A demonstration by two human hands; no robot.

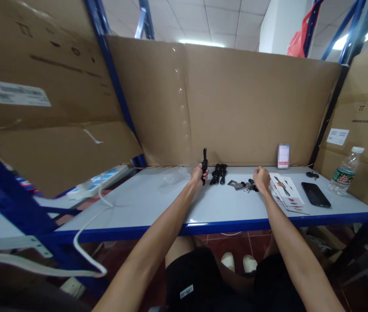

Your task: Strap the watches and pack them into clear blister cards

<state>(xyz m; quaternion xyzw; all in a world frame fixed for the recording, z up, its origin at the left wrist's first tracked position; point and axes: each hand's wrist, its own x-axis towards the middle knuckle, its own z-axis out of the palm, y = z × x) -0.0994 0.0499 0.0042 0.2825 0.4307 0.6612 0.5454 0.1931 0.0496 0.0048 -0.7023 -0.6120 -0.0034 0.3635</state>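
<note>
My left hand (199, 174) is closed around a slim black tool (205, 157), held upright just above the table; its exact kind is too small to tell. Right of it, several similar black pieces (219, 174) lie side by side. My right hand (262, 178) rests at the edge of a loose pile of small grey and black flat parts (242, 186), its fingers curled. Whatever those fingers may hold is hidden. Beside that hand lies a stack of printed white cards (288, 193) with a picture of a dark, long-handled item.
A black phone (315, 194), a water bottle (343, 173) and a small black object (312, 174) are on the right. A lit phone (283, 156) leans against the cardboard back wall (252, 104). Clear plastic (174, 175) lies left. A white cable (88, 225) crosses the table's left edge.
</note>
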